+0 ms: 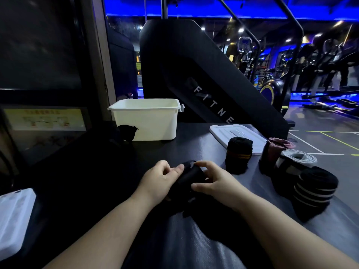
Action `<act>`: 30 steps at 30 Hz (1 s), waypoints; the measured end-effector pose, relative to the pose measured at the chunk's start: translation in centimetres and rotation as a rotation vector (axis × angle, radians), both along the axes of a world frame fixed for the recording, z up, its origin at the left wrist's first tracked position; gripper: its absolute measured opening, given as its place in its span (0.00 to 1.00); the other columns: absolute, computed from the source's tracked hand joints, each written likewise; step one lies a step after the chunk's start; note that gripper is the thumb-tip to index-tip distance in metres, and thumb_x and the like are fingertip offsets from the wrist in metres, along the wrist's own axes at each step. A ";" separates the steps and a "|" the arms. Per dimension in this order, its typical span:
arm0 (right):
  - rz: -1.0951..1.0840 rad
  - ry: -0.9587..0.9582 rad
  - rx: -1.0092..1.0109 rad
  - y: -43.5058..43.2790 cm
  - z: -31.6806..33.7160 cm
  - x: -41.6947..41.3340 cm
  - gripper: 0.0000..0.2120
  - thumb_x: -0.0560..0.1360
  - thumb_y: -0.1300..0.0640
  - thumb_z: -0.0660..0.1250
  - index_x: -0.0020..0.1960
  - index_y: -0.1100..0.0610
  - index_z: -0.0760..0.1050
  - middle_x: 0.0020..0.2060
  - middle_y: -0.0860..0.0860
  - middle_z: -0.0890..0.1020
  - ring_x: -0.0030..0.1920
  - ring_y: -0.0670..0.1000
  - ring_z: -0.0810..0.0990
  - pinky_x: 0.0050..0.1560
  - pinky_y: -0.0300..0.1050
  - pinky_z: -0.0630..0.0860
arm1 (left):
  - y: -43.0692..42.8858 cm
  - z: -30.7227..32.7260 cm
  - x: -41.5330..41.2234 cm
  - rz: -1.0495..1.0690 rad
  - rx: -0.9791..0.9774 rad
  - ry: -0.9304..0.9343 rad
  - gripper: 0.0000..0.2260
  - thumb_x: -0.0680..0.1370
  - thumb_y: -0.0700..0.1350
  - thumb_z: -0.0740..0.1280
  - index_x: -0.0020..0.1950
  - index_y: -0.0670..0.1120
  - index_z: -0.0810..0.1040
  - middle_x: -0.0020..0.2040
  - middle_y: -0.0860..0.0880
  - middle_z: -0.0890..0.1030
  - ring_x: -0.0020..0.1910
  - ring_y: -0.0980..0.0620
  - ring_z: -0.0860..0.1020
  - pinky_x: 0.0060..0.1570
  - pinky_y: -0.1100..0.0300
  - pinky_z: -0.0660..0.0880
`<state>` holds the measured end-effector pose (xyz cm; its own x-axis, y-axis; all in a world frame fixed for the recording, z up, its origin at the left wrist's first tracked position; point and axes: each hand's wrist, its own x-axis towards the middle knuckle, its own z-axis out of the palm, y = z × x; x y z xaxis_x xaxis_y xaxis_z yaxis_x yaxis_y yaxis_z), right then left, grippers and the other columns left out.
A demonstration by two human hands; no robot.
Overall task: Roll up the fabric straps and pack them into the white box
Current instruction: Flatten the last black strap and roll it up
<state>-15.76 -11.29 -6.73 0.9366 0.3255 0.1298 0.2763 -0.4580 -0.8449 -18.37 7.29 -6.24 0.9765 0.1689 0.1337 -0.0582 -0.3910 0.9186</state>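
A partly rolled black strap (pixel 189 178) lies on the dark table in front of me. My left hand (pixel 158 181) grips its left side and my right hand (pixel 212 181) pinches its right side with thumb and fingers. The white box (pixel 149 121) stands open at the back, beyond my hands. To the right stand rolled straps: a black one with orange stripes (pixel 239 152), a pink and black one (pixel 274 150), a white and black one (pixel 295 160), and a black one with white stripes (pixel 314 191).
The white box lid (pixel 225 132) lies flat behind the striped roll. A loose black piece (pixel 128 132) leans at the box's left front. A white object (pixel 13 216) sits at the table's left edge. A black gym machine (pixel 204 78) rises behind the table.
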 end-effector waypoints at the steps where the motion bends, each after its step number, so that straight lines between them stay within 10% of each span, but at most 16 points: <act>1: 0.011 0.016 0.039 -0.1 0.1 -0.1 0.24 0.71 0.59 0.75 0.60 0.40 0.72 0.54 0.48 0.81 0.52 0.45 0.81 0.57 0.42 0.77 | 0.1 0.0 0.0 -0.016 -0.012 0.012 0.17 0.74 0.58 0.69 0.39 0.47 0.70 0.33 0.56 0.77 0.36 0.52 0.77 0.38 0.53 0.77; 7: 0.091 0.162 0.262 -0.5 0.8 -0.9 0.23 0.76 0.69 0.65 0.64 0.46 0.74 0.49 0.50 0.81 0.45 0.45 0.80 0.51 0.39 0.77 | 0.4 0.2 -1.2 -0.236 -0.054 0.118 0.26 0.75 0.48 0.71 0.68 0.64 0.65 0.52 0.56 0.81 0.50 0.54 0.82 0.59 0.53 0.77; 11: -0.023 0.106 0.125 -1.2 0.8 -0.6 0.19 0.73 0.64 0.71 0.57 0.44 0.74 0.51 0.53 0.82 0.42 0.50 0.81 0.51 0.50 0.79 | 0.4 0.8 -1.7 -0.307 0.178 0.103 0.27 0.77 0.49 0.69 0.70 0.69 0.62 0.59 0.56 0.76 0.58 0.58 0.76 0.62 0.62 0.70; 17: -0.198 -0.053 -0.069 -1.9 1.0 -0.2 0.13 0.66 0.56 0.79 0.45 0.52 0.77 0.42 0.49 0.82 0.37 0.44 0.76 0.36 0.30 0.70 | 1.1 0.7 -1.7 -0.341 0.350 0.012 0.12 0.78 0.43 0.67 0.59 0.58 0.75 0.67 0.57 0.66 0.62 0.62 0.69 0.65 0.68 0.62; 23: -0.126 -0.043 -0.126 -2.2 0.9 0.0 0.10 0.64 0.57 0.80 0.39 0.49 0.80 0.34 0.47 0.81 0.32 0.40 0.76 0.39 0.35 0.73 | 0.8 0.8 -2.0 -0.506 0.405 0.005 0.27 0.80 0.39 0.63 0.71 0.65 0.62 0.71 0.62 0.65 0.71 0.67 0.61 0.70 0.71 0.54; 30: -0.136 -0.066 -0.216 -2.9 1.1 -0.1 0.10 0.64 0.55 0.80 0.37 0.48 0.79 0.35 0.46 0.81 0.32 0.38 0.76 0.36 0.30 0.71 | -0.5 0.2 -1.4 -0.399 0.660 0.200 0.21 0.77 0.63 0.61 0.70 0.67 0.66 0.63 0.57 0.66 0.70 0.53 0.58 0.73 0.52 0.56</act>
<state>-15.87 -14.22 -5.63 0.9655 0.2238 0.1329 0.2507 -0.6623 -0.7061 -19.75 6.77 -6.05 0.9627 -0.2513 -0.1000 -0.1668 -0.8427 0.5119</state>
